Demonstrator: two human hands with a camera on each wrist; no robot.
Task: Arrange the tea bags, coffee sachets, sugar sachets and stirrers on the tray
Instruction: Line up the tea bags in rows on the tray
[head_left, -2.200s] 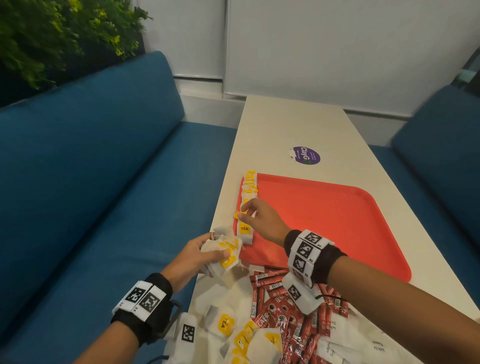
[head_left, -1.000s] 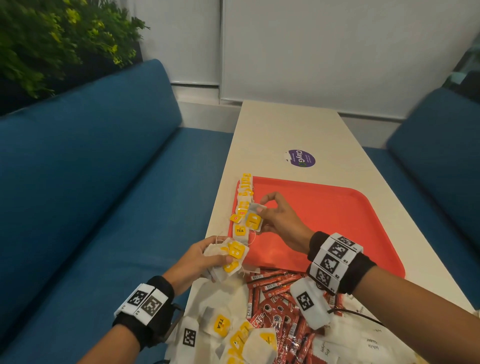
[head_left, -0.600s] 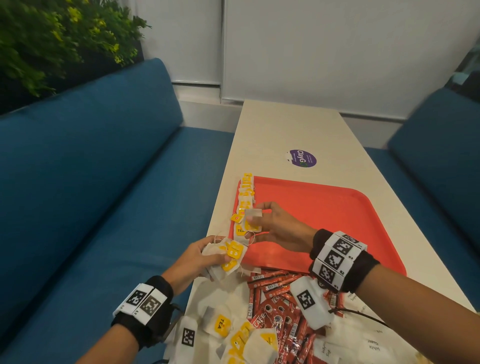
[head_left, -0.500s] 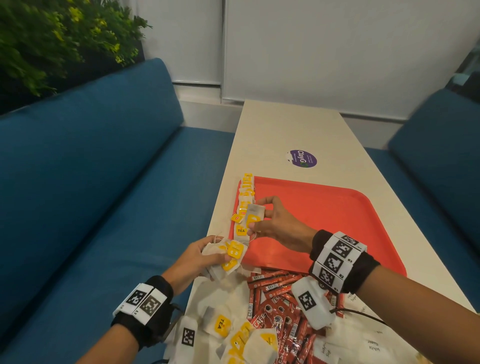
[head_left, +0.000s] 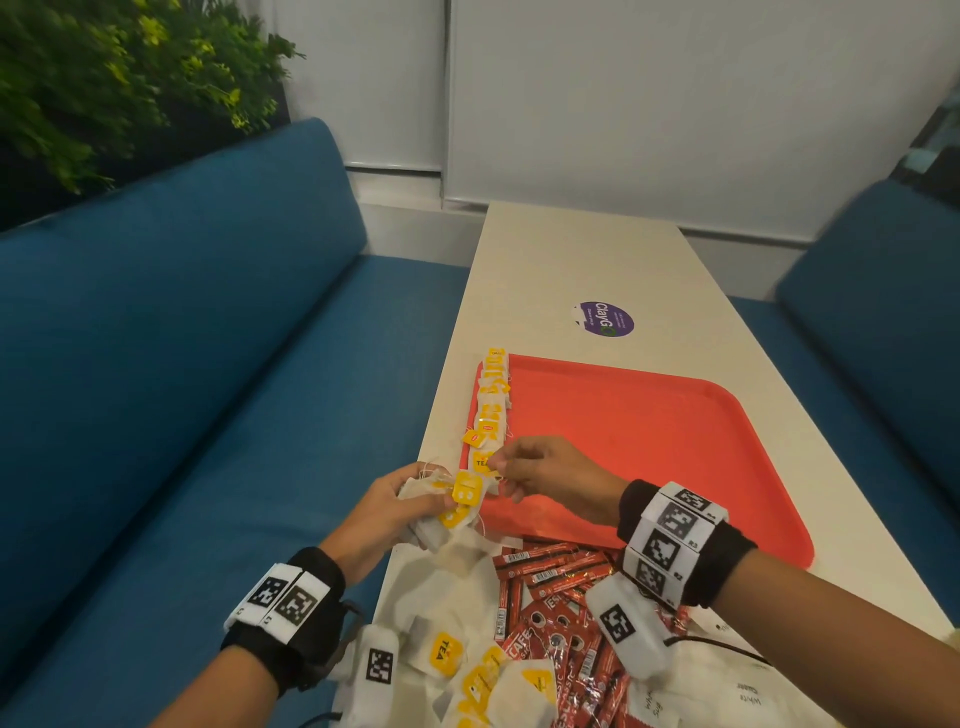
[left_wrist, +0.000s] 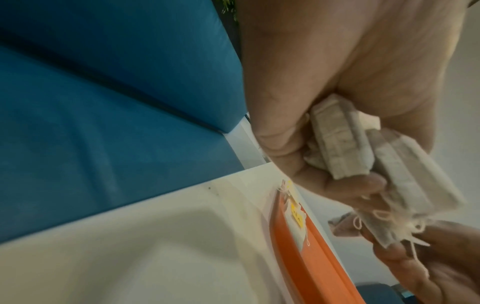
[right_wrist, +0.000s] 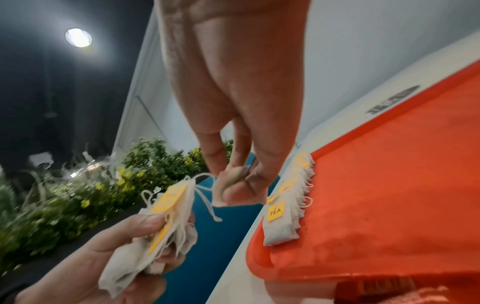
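An orange tray (head_left: 649, 447) lies on the cream table, with a row of yellow-tagged tea bags (head_left: 491, 410) overlapping along its left rim (right_wrist: 283, 218). My left hand (head_left: 400, 506) grips a bunch of tea bags (head_left: 452, 506) at the tray's near left corner; their paper bodies (left_wrist: 363, 152) fill its palm. My right hand (head_left: 524, 473) pinches one tea bag (right_wrist: 231, 191) by its top edge, right beside that bunch, its string trailing to the bunch in the left hand (right_wrist: 145, 242). Red coffee sachets (head_left: 561, 613) and loose tea bags (head_left: 447, 654) lie heaped near me.
White sugar sachets (head_left: 737, 696) lie at the near right of the table. A purple round sticker (head_left: 605, 318) marks the table beyond the tray. Blue benches (head_left: 182, 389) flank the table on both sides, with green plants (head_left: 104, 78) behind the left one.
My right hand, earlier at the row of tea bags on the tray's left rim, has come back toward me and now pinches a tea bag at the left hand's bunch. The left hand stayed put.
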